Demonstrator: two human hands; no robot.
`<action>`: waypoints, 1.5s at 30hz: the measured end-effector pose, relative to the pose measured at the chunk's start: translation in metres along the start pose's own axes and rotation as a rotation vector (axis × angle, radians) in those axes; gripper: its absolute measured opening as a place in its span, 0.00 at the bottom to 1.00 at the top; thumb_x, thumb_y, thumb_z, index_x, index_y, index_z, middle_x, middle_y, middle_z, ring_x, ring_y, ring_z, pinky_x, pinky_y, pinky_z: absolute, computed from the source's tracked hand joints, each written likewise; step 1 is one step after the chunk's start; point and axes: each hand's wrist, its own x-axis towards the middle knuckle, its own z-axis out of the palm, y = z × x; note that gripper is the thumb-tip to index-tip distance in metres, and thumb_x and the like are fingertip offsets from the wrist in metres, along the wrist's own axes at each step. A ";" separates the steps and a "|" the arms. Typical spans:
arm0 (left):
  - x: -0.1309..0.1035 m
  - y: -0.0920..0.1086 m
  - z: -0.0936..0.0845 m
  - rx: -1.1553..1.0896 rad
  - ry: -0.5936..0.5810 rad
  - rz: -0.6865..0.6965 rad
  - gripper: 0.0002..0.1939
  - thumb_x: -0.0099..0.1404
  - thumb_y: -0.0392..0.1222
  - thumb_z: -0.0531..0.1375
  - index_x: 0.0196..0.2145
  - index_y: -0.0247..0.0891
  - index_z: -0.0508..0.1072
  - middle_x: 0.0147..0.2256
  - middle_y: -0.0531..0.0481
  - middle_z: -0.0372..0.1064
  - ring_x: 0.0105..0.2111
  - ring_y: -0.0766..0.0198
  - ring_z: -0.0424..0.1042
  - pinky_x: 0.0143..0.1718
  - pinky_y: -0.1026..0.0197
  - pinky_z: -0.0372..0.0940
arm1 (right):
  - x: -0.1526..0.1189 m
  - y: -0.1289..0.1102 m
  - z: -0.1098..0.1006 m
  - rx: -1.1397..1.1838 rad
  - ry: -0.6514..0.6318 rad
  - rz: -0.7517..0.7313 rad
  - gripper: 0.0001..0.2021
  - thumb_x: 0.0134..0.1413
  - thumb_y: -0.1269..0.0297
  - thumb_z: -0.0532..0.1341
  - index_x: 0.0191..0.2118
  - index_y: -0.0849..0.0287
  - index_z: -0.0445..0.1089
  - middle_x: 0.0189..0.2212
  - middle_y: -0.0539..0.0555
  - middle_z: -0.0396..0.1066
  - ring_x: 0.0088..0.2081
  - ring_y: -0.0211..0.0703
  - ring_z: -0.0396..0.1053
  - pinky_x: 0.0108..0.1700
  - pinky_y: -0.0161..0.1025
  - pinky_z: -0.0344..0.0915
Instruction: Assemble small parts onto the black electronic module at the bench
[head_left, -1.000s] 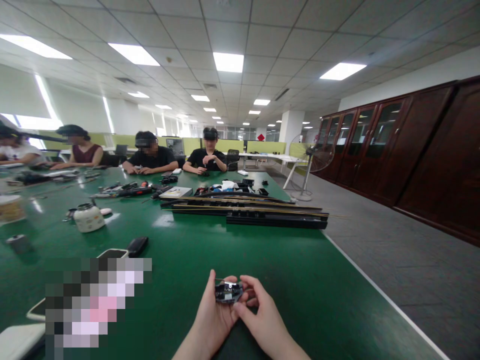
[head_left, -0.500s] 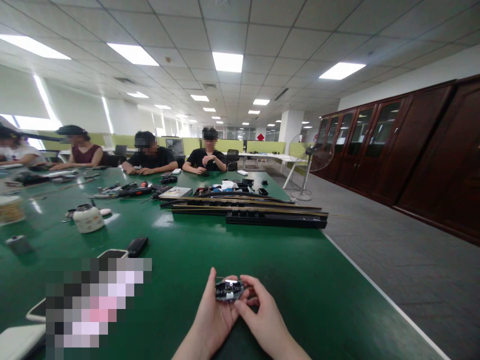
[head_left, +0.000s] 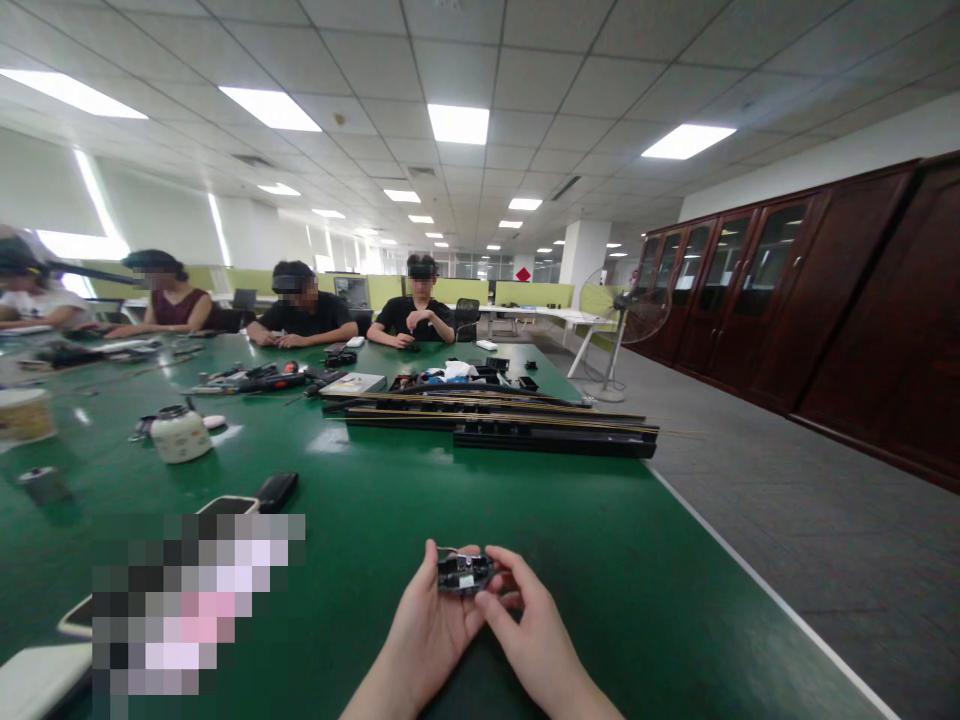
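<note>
Over the near part of the green table, I hold a palm-sized opened black device (head_left: 465,574) with both hands. Its inside faces up, showing dark parts, a shiny strip and a small whitish piece; I cannot make out its exact kind. My left hand (head_left: 437,610) cradles it from below and the left, the thumb along its left end. At its right end, my right hand (head_left: 523,610) grips the edge between thumb and fingers. A thin light wire or strip shows at the far edge. My fingers hide the underside.
Beyond my hands lie long black rails (head_left: 555,438) with thin brass-coloured rods. On the left are a white jar (head_left: 182,436), a metal cylinder (head_left: 45,486), a black case (head_left: 277,491) and a phone-like item (head_left: 229,505). Several people sit along the far side. Tools (head_left: 262,378) lie mid-table.
Both hands and the device have shifted slightly up and right in the picture, and the device's glare has lessened. The whole view has also moved a little. My grip looks the same.
</note>
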 end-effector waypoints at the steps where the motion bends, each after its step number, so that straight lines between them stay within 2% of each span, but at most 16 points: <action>1: 0.000 0.000 0.000 -0.007 -0.025 -0.004 0.17 0.59 0.50 0.52 0.34 0.31 0.69 0.33 0.39 0.72 0.34 0.56 0.73 0.34 0.60 0.65 | 0.000 0.000 0.000 0.009 0.004 0.000 0.18 0.45 0.68 0.58 0.46 0.55 0.64 0.39 0.54 0.70 0.38 0.44 0.69 0.39 0.39 0.67; 6: -0.001 0.001 -0.003 -0.026 -0.120 -0.035 0.17 0.61 0.48 0.51 0.36 0.31 0.70 0.34 0.40 0.72 0.38 0.55 0.71 0.38 0.57 0.64 | 0.001 0.000 -0.001 0.032 0.019 -0.015 0.18 0.45 0.68 0.59 0.46 0.55 0.65 0.41 0.54 0.70 0.38 0.44 0.69 0.39 0.40 0.68; 14: 0.000 0.003 -0.005 -0.034 -0.172 -0.047 0.17 0.61 0.46 0.50 0.40 0.31 0.69 0.37 0.39 0.71 0.41 0.54 0.70 0.41 0.56 0.62 | 0.001 0.005 -0.001 0.054 0.039 -0.048 0.19 0.46 0.67 0.59 0.48 0.54 0.65 0.46 0.55 0.68 0.42 0.46 0.68 0.41 0.40 0.67; 23: -0.005 0.004 -0.001 -0.072 -0.258 -0.066 0.19 0.62 0.44 0.47 0.43 0.30 0.69 0.38 0.38 0.71 0.43 0.54 0.69 0.45 0.55 0.59 | 0.001 0.002 0.000 0.056 0.017 -0.057 0.19 0.48 0.67 0.58 0.49 0.52 0.64 0.47 0.54 0.67 0.44 0.45 0.67 0.41 0.38 0.67; 31: -0.002 0.004 -0.004 -0.051 -0.283 -0.058 0.18 0.62 0.44 0.47 0.43 0.33 0.70 0.39 0.40 0.71 0.41 0.56 0.69 0.46 0.56 0.58 | 0.001 0.004 0.001 0.044 0.031 -0.046 0.19 0.48 0.67 0.58 0.49 0.53 0.63 0.45 0.54 0.68 0.41 0.44 0.68 0.41 0.38 0.67; 37: -0.002 0.004 -0.006 -0.052 -0.236 -0.061 0.18 0.62 0.45 0.49 0.47 0.36 0.66 0.41 0.41 0.70 0.40 0.60 0.69 0.47 0.58 0.57 | 0.001 0.007 0.002 0.030 0.070 -0.043 0.18 0.47 0.66 0.59 0.48 0.53 0.65 0.41 0.54 0.69 0.38 0.44 0.69 0.38 0.38 0.68; 45: -0.002 0.004 -0.007 -0.046 -0.239 -0.052 0.18 0.62 0.43 0.49 0.48 0.35 0.66 0.41 0.40 0.69 0.40 0.59 0.70 0.46 0.58 0.59 | 0.002 0.007 0.001 0.036 0.058 -0.040 0.19 0.47 0.66 0.59 0.48 0.53 0.64 0.42 0.54 0.69 0.38 0.44 0.69 0.38 0.38 0.68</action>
